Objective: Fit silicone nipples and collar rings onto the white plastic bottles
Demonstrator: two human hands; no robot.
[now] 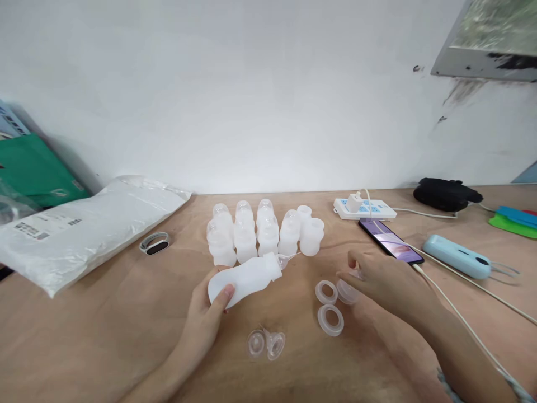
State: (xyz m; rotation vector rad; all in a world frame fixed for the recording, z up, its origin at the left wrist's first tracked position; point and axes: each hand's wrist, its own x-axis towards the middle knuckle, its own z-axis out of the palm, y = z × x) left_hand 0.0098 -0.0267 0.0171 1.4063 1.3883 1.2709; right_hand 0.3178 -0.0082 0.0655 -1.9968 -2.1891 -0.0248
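Observation:
My left hand (213, 296) is wrapped round a white baby bottle (245, 278), tipped sideways with its mouth to the right. A clear teat (283, 261) sits at the bottle's mouth, with a thin strip trailing from it. My right hand (369, 277) has its fingers curled over a clear plastic piece, partly hidden, above a translucent collar (346, 293). Two more collar rings, one upper (326, 292) and one lower (330, 320), lie just left of it. Nearer me lie two clear teats (255, 342) (275, 345).
Several capped white bottles (245, 240) stand in rows behind, beside two uncapped ones (311, 238). A white plastic parcel (92, 224) and a wristband (154, 244) lie left. Rightward are a power strip (364, 209), phone (392, 242), cables, a light blue device (456, 257) and a black pouch (447, 193).

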